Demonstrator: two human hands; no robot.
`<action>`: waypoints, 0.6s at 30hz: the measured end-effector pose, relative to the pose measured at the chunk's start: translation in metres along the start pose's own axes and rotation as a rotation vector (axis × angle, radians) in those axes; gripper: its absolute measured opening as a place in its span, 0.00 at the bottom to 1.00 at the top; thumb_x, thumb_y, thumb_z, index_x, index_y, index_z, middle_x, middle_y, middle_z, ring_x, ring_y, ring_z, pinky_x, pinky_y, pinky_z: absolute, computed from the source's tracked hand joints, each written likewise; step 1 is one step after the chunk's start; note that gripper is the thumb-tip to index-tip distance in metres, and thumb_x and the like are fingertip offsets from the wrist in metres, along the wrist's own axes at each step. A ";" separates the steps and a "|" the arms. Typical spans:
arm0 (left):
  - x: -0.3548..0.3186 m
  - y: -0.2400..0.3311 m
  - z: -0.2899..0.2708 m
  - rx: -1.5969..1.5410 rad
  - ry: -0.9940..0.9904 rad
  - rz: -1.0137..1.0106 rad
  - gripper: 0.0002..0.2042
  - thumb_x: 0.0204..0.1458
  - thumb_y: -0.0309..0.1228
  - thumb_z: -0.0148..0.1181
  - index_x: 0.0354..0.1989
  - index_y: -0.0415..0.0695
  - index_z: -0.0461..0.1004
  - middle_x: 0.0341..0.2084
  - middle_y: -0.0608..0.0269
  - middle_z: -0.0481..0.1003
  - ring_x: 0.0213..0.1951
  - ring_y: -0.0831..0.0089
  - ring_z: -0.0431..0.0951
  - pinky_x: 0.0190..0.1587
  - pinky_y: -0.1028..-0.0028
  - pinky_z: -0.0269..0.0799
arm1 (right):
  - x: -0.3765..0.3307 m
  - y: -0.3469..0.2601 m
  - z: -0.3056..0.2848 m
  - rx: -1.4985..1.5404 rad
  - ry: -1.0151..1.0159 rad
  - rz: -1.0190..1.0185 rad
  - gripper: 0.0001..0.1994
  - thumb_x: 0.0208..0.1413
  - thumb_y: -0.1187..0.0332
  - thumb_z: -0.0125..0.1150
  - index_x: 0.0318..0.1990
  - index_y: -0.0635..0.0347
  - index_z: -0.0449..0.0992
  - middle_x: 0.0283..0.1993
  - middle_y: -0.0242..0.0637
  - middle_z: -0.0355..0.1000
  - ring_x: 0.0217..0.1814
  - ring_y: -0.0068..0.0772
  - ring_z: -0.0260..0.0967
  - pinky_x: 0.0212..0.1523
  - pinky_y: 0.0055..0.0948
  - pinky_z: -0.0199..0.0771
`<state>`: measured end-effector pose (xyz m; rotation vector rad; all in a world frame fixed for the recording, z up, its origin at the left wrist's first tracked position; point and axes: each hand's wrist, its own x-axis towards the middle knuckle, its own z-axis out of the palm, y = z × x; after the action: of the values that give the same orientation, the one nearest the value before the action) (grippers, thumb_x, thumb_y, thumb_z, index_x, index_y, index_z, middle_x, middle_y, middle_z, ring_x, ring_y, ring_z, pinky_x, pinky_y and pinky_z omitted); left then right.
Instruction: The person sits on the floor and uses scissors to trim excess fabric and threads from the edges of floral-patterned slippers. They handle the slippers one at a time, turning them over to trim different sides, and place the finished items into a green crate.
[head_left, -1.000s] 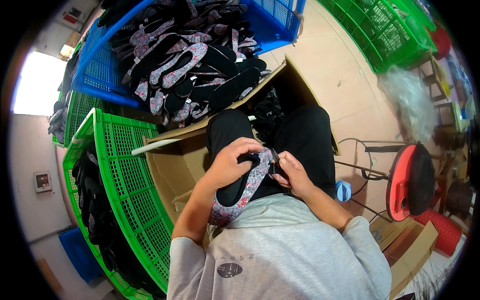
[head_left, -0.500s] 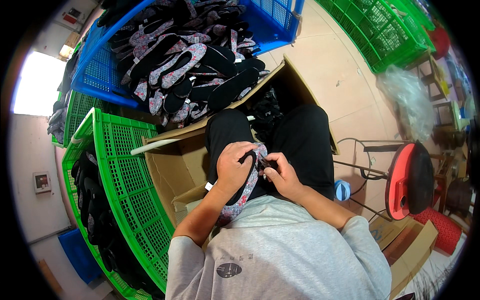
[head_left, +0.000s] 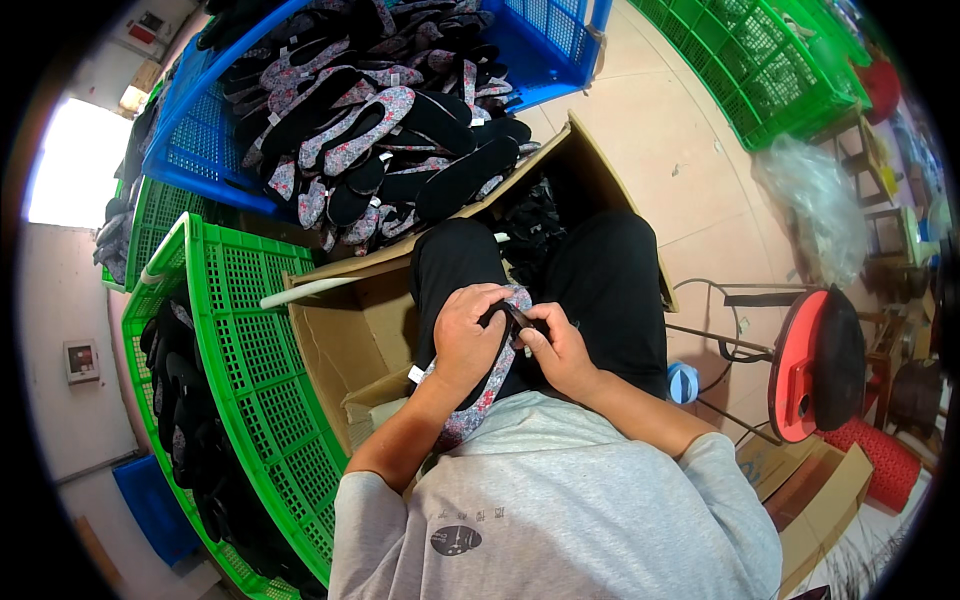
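Observation:
Over my lap, my left hand is closed around a slipper with a grey, red-flowered fabric edge and a black inside. A white tag sticks out beside my left wrist. My right hand pinches a small dark tool, apparently thread snips. Its tip lies against the slipper's upper end, over the black inside. My fingers hide most of the tool.
An open cardboard box surrounds my knees, with black scraps inside. Beyond it, a blue crate overflows with similar slippers. Green crates stand at my left. A red-and-black round stool lies tipped at right.
The tool in my right hand has swung toward the left, its tip now over the slipper's black inside. My left hand and the slipper have hardly moved.

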<state>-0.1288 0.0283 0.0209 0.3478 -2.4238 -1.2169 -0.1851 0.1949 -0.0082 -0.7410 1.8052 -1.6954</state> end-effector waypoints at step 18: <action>0.006 0.020 -0.012 0.294 -0.060 -0.077 0.18 0.41 0.25 0.63 0.45 0.44 0.75 0.35 0.57 0.77 0.42 0.55 0.76 0.47 0.62 0.72 | 0.014 -0.017 -0.004 0.752 0.207 0.452 0.11 0.66 0.63 0.53 0.51 0.54 0.63 0.34 0.34 0.68 0.22 0.16 0.55 0.20 0.15 0.53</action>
<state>-0.1290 0.0293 0.0448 0.5002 -2.6674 -0.9107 -0.1976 0.1871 0.0089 0.1541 1.1616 -1.9551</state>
